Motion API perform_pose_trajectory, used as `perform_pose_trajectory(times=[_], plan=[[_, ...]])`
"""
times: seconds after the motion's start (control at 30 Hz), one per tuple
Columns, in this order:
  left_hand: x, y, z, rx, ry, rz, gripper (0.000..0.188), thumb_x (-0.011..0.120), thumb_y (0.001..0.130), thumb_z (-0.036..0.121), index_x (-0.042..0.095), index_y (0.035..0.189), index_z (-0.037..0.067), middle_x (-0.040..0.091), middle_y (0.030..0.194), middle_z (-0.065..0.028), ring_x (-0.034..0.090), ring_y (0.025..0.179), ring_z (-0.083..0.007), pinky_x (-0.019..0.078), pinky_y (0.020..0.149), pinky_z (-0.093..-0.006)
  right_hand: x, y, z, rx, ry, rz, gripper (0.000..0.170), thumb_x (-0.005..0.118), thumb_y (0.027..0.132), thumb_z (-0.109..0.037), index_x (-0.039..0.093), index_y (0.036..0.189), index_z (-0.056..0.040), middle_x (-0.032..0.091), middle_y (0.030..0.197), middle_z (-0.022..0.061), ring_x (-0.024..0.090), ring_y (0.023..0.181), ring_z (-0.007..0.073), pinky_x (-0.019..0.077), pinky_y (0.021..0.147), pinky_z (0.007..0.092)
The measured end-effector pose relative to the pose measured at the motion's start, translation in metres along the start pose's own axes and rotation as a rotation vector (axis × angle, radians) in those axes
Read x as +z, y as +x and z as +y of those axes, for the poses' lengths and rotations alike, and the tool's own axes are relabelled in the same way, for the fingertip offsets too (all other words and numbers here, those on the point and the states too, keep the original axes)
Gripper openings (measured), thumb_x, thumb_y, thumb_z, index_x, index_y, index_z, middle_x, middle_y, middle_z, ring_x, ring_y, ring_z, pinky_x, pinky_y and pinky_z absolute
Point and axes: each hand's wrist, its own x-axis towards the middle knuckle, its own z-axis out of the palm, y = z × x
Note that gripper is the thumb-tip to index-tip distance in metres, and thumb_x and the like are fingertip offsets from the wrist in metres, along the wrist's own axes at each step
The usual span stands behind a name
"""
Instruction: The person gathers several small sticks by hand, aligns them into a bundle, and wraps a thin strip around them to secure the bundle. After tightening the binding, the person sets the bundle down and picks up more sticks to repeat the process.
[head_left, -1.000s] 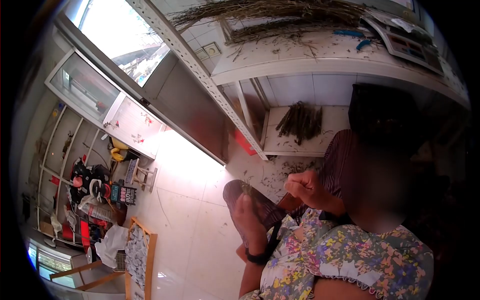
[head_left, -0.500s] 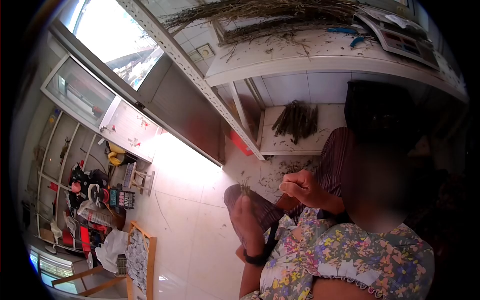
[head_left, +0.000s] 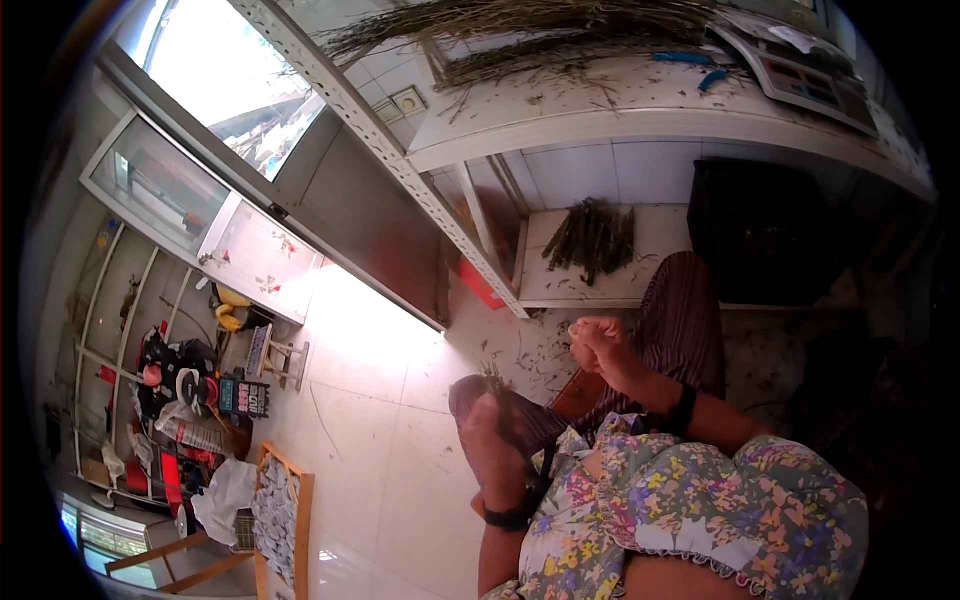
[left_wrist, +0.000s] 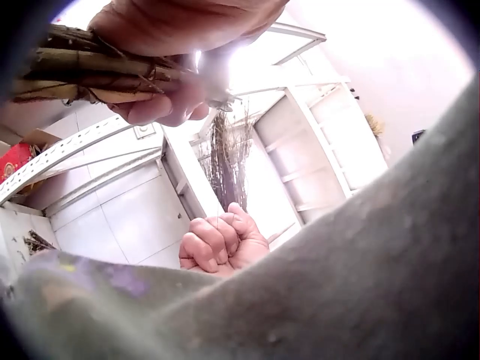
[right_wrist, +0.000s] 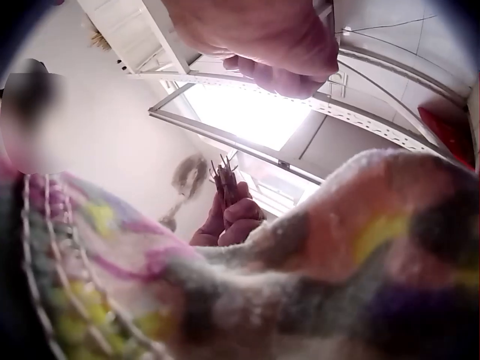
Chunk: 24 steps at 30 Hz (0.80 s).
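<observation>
My left hand [head_left: 492,440] grips a small bundle of cut twigs [head_left: 495,378], held upright over the knee. In the left wrist view the twig bundle [left_wrist: 82,71] lies close under the thumb of the left hand [left_wrist: 184,30]. The right wrist view shows short twig ends [right_wrist: 224,182] poking out above the left fist [right_wrist: 234,221]. My right hand [head_left: 603,350] is apart from the bundle, above the other thigh, with its fingers curled in. From the left wrist view, I cannot tell whether the right hand [left_wrist: 223,244] holds anything thin.
A pile of cut stems [head_left: 592,240] lies on the lower shelf [head_left: 665,235] beside a black crate [head_left: 755,235]. Long dry branches [head_left: 560,30], blue-handled cutters [head_left: 712,79] and a scale [head_left: 800,85] are on the upper shelf. Plant scraps [head_left: 535,345] litter the floor.
The right hand has risen slightly and its wrist has turned, with more of the forearm showing. The left hand has tipped a little and still holds the twig bundle.
</observation>
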Motion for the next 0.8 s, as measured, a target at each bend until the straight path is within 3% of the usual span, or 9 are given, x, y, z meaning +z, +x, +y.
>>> perform_pose_trajectory(times=[0.23, 0.33, 0.43, 0.8], plan=[[-0.005, 0.007, 0.000, -0.079, 0.117, -0.066, 0.036, 0.046, 0.097, 0.035, 0.058, 0.105, 0.002, 0.055, 0.072, -0.0020, 0.050, 0.059, -0.0116, 0.0396, 0.053, -0.0231, -0.008, 0.005, -0.002, 0.006, 0.064, -0.011, 0.037, 0.048, 0.098, -0.017, 0.039, 0.062, -0.0110, 0.032, 0.047, -0.0033, 0.029, 0.039, 0.0056, 0.0223, 0.038, 0.0233], [-0.007, 0.010, -0.002, -0.099, 0.029, -0.063, 0.031, 0.048, 0.097, 0.031, 0.058, 0.103, 0.002, 0.057, 0.073, -0.0040, 0.050, 0.058, -0.0126, 0.0404, 0.053, -0.0239, -0.008, 0.005, -0.005, 0.043, 0.023, 0.000, 0.038, 0.048, 0.098, -0.017, 0.039, 0.062, -0.0112, 0.032, 0.047, -0.0033, 0.029, 0.039, 0.0054, 0.0225, 0.038, 0.0232], [-0.012, 0.011, -0.001, -0.035, 0.032, -0.233, 0.026, 0.049, 0.097, 0.026, 0.057, 0.102, 0.002, 0.058, 0.074, -0.0063, 0.051, 0.059, -0.0135, 0.0415, 0.054, -0.0243, -0.010, 0.006, -0.003, -0.015, -0.033, -0.034, 0.039, 0.048, 0.098, -0.017, 0.039, 0.061, -0.0114, 0.034, 0.048, -0.0030, 0.029, 0.040, 0.0049, 0.0226, 0.037, 0.0230], [-0.009, 0.005, 0.004, -0.054, 0.090, -0.115, 0.020, 0.052, 0.096, 0.015, 0.061, 0.105, 0.000, 0.062, 0.080, -0.0045, 0.053, 0.063, -0.0101, 0.0422, 0.056, -0.0210, -0.005, 0.003, -0.011, 0.010, -0.074, -0.050, 0.034, 0.048, 0.098, -0.018, 0.043, 0.066, -0.0104, 0.035, 0.049, -0.0034, 0.030, 0.042, 0.0042, 0.0230, 0.039, 0.0223]])
